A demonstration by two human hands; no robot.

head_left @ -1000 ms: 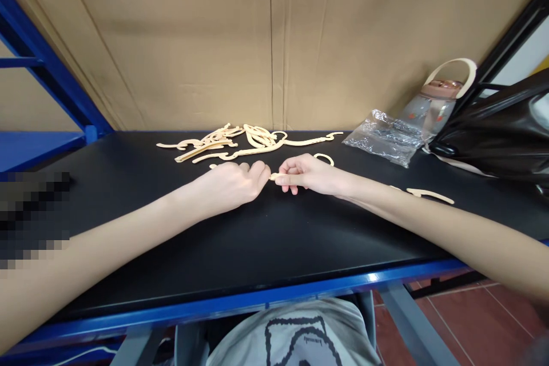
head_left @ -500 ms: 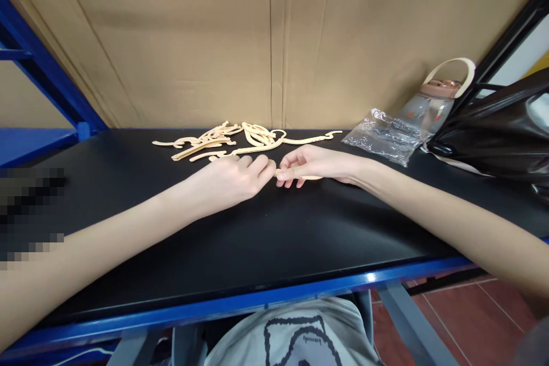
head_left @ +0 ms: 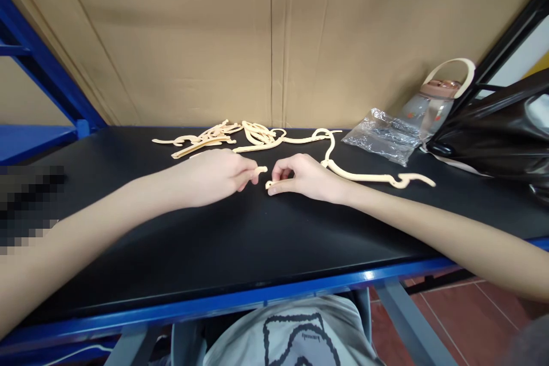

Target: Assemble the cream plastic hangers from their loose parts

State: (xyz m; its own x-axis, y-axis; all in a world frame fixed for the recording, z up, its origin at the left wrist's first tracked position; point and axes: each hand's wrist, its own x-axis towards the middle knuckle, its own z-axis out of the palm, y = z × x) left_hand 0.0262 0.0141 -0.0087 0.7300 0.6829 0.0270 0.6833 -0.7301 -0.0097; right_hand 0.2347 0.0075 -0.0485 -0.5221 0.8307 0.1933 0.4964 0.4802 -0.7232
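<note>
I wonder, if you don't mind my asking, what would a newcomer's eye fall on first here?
Probably the left hand and right hand, mid-tabletop, pinching a cream tip and a cream end respectively, with a gap between. Next might come the cream heap behind them, near the cardboard wall, then the loop-handled bottle at back right, behind a crinkled plastic bag.

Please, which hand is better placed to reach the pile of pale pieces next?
Probably the left hand: the pile lies just beyond it, while the right hand is farther to the right. Neither is free, though: the left pinches one piece, the right another piece.
</note>
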